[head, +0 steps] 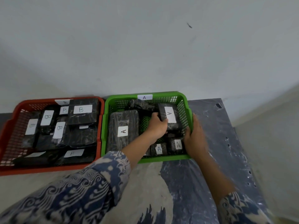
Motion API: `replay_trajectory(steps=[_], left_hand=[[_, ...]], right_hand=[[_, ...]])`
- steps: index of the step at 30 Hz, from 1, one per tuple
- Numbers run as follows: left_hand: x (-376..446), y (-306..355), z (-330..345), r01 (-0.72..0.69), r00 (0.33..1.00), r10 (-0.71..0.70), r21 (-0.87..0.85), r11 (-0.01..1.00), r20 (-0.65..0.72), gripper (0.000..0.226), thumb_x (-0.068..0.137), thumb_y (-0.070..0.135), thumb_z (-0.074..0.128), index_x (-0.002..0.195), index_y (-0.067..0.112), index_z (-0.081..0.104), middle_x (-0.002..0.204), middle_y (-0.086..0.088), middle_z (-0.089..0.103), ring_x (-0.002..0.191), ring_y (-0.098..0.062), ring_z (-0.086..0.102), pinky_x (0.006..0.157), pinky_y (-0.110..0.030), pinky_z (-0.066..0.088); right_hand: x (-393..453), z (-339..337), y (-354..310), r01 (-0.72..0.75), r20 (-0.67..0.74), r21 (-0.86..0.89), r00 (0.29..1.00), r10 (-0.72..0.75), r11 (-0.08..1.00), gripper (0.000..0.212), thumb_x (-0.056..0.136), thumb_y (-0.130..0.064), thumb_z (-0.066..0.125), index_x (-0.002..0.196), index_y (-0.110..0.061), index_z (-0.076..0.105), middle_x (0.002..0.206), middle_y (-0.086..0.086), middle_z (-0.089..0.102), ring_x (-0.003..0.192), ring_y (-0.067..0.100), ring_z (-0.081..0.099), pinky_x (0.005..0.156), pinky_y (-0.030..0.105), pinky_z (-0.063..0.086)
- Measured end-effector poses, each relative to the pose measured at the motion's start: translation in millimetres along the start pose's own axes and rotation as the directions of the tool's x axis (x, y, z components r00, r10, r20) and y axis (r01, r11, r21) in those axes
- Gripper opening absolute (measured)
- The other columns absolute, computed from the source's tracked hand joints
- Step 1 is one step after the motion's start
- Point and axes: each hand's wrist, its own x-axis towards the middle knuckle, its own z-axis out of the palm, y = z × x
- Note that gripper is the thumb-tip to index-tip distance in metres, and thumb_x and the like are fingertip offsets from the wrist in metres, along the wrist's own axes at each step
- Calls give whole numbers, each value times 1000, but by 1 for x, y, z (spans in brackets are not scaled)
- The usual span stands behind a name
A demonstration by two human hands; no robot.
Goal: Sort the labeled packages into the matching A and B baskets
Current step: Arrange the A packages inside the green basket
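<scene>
A green basket (103, 126) tagged A stands beside a red basket (9, 126) tagged B. Inside the green one my left hand (157, 125) grips a black wrapped package with an A label (173, 116), held tilted near the right wall. My right hand (195, 136) grips the green basket's right rim, fingers curled over it. More A packages lie there: a large one (123, 130) at left and two small ones (159, 149) (177, 145) at the front. The red basket holds several black B packages (82, 113).
Both baskets sit on a worn table covered with dark plastic sheet (218, 143), pushed against a pale wall (145, 46). The table's right edge falls off near the frame's right side. Patterned blue sleeves cover both my forearms.
</scene>
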Motion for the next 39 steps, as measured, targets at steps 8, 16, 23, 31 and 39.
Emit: replay_trajectory(steps=[8, 16, 23, 31, 39], left_hand=[[15, -7, 19, -103, 976, 174, 429, 898, -131, 39, 101, 30, 58, 133, 9, 48, 130, -12, 53, 103, -27, 58, 83, -36, 46], [18, -15, 15, -91, 981, 172, 567, 818, -90, 64, 102, 43, 52, 154, 8, 35, 150, -18, 34, 129, -35, 47, 104, -38, 40], [-9, -26, 14, -191, 961, 271, 566, 802, -59, 74, 100, 41, 55, 157, 12, 19, 152, -13, 28, 141, -32, 27, 114, -43, 30], [-40, -41, 8, -402, 912, 279, 782, 476, 300, 70, 77, 49, 80, 138, 26, 54, 128, -3, 55, 118, -30, 43, 98, -43, 42], [-49, -20, -17, 65, 976, -89, 124, 990, 200, 39, 85, 48, 69, 109, 19, 67, 101, 3, 64, 90, -14, 60, 70, -31, 45]], right_hand=[[-1, 3, 5, 43, -14, 30, 999, -43, 999, 62, 102, -14, 44, 156, -33, 18, 131, 4, 61, 94, 14, 59, 75, 35, 49], [-1, 4, 6, 35, -11, 37, 999, -35, 999, 60, 103, -16, 42, 157, -29, 18, 133, 8, 61, 102, 23, 64, 82, 44, 55], [-1, 3, 5, 45, -23, 41, 999, -44, 998, 59, 103, -15, 41, 157, -23, 20, 127, 12, 63, 94, 24, 64, 73, 36, 50], [-1, 2, 5, 39, -19, 59, 999, -38, 997, 56, 104, -21, 40, 158, -22, 24, 144, 11, 54, 119, 28, 59, 95, 45, 51], [-10, 1, 4, -37, -85, 310, 994, 66, 950, 73, 100, -67, 17, 156, -22, 31, 160, 2, 37, 147, 15, 33, 119, 45, 32]])
